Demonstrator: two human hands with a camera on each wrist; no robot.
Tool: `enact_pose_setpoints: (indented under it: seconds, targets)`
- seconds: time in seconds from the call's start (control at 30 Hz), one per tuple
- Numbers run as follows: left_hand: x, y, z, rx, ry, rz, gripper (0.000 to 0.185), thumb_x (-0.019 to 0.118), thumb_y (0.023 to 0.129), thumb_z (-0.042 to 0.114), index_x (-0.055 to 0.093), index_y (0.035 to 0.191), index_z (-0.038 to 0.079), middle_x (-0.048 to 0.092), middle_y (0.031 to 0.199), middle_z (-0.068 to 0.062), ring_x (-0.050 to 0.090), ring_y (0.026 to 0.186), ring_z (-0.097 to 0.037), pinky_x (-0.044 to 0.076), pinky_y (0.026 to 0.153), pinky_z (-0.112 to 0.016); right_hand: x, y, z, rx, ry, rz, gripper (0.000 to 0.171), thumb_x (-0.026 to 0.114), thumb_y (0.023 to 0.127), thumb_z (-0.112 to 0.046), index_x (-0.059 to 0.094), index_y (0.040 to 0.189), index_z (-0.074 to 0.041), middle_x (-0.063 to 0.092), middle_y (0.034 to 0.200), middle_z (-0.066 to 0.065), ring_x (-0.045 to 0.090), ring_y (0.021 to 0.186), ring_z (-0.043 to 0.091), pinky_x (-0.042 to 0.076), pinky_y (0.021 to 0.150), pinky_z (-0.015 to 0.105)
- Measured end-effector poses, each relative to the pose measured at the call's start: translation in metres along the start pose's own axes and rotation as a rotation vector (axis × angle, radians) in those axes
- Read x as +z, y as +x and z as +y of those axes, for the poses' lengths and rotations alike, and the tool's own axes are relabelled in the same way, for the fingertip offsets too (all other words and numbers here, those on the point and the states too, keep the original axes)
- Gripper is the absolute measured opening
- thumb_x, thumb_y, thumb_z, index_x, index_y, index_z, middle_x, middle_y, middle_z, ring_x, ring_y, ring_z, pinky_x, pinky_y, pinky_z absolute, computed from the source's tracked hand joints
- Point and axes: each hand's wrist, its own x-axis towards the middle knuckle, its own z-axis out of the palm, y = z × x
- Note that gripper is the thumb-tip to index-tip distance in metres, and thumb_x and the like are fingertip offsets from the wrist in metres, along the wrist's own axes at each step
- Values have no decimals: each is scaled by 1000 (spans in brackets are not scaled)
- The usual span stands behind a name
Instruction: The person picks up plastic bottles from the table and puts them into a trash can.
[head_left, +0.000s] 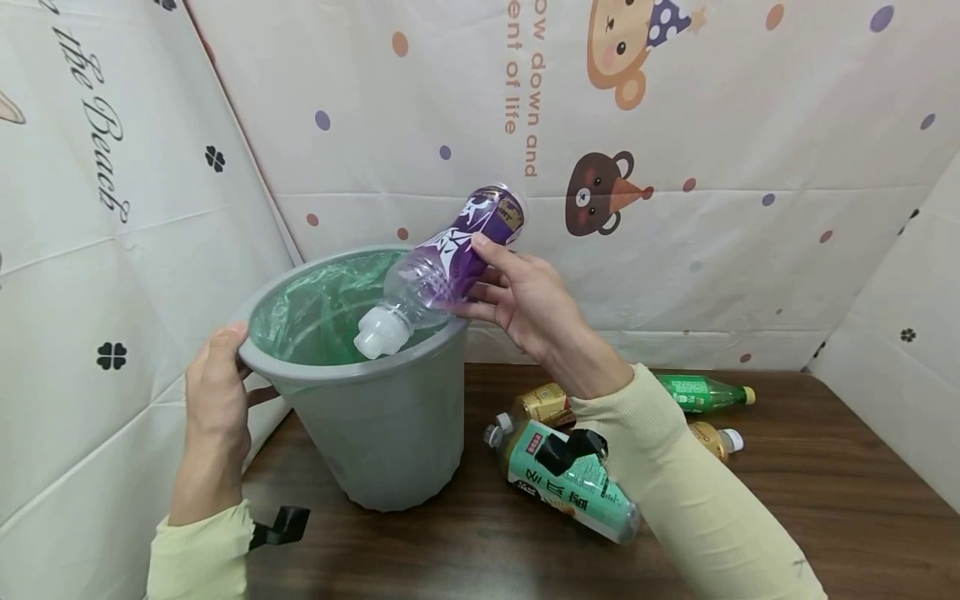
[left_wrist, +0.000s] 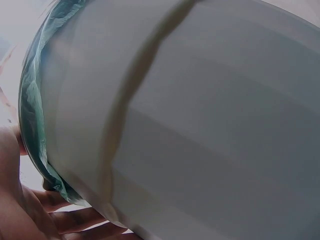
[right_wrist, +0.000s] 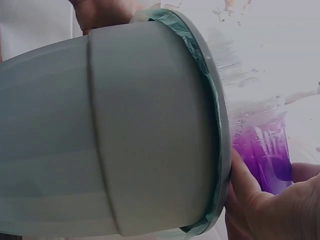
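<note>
1. Right hand (head_left: 525, 304) grasps the purple bottle (head_left: 450, 258) around its labelled body, fingers and thumb curled round it. The right wrist view confirms it: fingers (right_wrist: 250, 192) wrapped on the purple label, just outside the bin rim.
2. The bottle is tilted, white cap (head_left: 380, 332) pointing down into the bin (head_left: 382, 417) mouth. Cap and neck are over the green liner (head_left: 315, 312); the base is outside and above the rim. It looks empty. It is in the hand, not yet in the bin.
3. Left hand (head_left: 217, 392) grips the bin rim on the person's left side, thumb over the edge. The left wrist view shows fingers (left_wrist: 75, 220) curled under the rim against the grey wall. The bin sits on the worktop (head_left: 787, 500), upright in the head view.
4. Judged progress: one bottle is at the point of drop, not dropped. What can be seen of the bin's inside shows only liner, though the bottom is hidden by the near wall, so bottles already in cannot be ruled out.
5. Left on the worktop, right of the bin:
   - teal-label bottle (head_left: 570, 483) lying on its side, nearest the bin, partly behind the right sleeve (head_left: 675, 475)
   - green bottle (head_left: 701, 392) lying near the back wall
   - two amber bottles, one (head_left: 543, 404) beside the wrist and one (head_left: 712, 439) past the sleeve, both partly hidden
6. So at least four bottles remain out, plus the one in hand. By this view most of the work is ahead.
</note>
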Motion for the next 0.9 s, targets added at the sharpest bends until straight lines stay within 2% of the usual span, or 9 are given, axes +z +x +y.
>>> enact_pose_setpoints:
  seconds: [0.5, 0.9]
  targets:
    - [0, 0, -1, -5, 0, 2, 33, 53, 109, 44, 71, 114, 17, 74, 94, 4, 69, 93, -13, 59, 55, -27, 6, -3, -2, -1, -28, -1, 60, 65, 108, -19, 34, 155, -1, 55, 144, 21, 64, 122, 36, 62, 92, 45]
    - [0, 0, 0, -3, -4, 6, 33, 54, 109, 44, 71, 114, 17, 74, 93, 3, 68, 91, -13, 58, 55, -27, 7, -5, -3, -15, -85, -49, 60, 67, 105, -13, 35, 154, 1, 58, 142, 23, 63, 126, 40, 59, 98, 45]
